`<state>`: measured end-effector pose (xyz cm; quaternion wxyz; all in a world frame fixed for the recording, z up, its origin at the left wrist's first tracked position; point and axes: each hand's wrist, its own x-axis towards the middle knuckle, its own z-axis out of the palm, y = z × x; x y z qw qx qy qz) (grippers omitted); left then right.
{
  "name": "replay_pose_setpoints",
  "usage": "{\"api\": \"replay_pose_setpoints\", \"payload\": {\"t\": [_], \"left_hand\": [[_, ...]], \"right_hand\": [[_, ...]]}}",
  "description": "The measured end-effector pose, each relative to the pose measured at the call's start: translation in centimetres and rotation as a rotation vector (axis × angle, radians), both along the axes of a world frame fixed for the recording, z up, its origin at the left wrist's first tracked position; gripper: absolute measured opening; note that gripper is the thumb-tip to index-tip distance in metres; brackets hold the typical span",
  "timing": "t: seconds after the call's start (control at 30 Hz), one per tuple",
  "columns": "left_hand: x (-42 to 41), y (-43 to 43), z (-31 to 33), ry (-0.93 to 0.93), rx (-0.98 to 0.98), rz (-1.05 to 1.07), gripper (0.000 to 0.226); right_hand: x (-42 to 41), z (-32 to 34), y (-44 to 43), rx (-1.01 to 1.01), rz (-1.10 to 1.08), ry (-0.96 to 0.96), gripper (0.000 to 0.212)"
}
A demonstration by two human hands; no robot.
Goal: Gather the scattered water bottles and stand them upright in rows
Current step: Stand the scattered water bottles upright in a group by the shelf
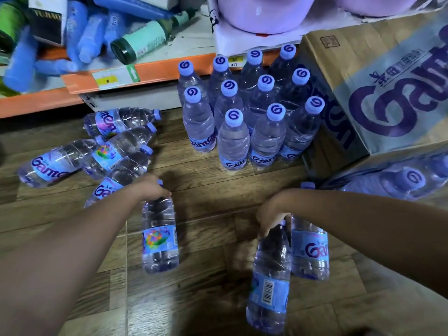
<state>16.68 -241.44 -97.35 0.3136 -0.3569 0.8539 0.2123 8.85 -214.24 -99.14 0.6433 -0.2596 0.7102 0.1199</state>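
Two hands, well apart, each clamped on a bottle neck: left hand (pixel 155 189) on left bottle (pixel 160 238), right hand (pixel 271 218) on right bottle (pixel 269 282), both near. Upright rows (pixel 232 141) far; loose pile (pixel 114 154) far left.

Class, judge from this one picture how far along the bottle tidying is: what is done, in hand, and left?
Done: eleven standing bottles form three rows beside the cardboard carton. In hand: the left hand grips a rainbow-label bottle by its neck; the right hand grips a barcode bottle. Left: the lying bottles heaped on the floor, plus a spare bottle by the right hand.
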Motion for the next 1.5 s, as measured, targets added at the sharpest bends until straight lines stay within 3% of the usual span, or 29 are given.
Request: {"api": "replay_pose_setpoints", "payload": {"t": [0.13, 0.27, 0.37, 0.57, 0.8, 1.3, 1.5], "left_hand": [[-0.6, 0.5, -0.1, 0.001, -0.01, -0.024, 0.027], [-1.6, 1.8, 1.6, 0.018, -0.092, -0.092, 0.036], [-2.2, 2.8, 3.2, 0.051, -0.13, -0.175, 0.049], [-2.9, 4.7, 6.5, 0.292, -0.15, -0.314, 0.031], [-3.1, 7.2, 10.3, 0.532, -0.135, -0.493, 0.032], [-5.5, 14.8, 11.9, 0.727, -0.124, -0.666, 0.033], [-5.9, 16.9, 12.6, 0.749, -0.089, -0.738, 0.023]], "right_hand": [[-0.4, 0.2, 0.1, -0.051, -0.169, -0.033, 0.02], [-0.1, 1.6, -0.5, -0.21, -0.225, 0.03, 0.027], [0.3, 3.7, -1.4, -0.342, -0.291, 0.053, 0.01], [-0.2, 7.9, -2.9, -0.563, -0.235, 0.233, 0.013], [-1.9, 11.6, -1.8, -0.741, -0.32, 0.458, 0.016], [-6.0, 14.9, 3.6, -0.774, -0.323, 0.815, 0.011], [-6.5, 14.9, 4.1, -0.608, -0.523, 1.015, 0.031]]}}
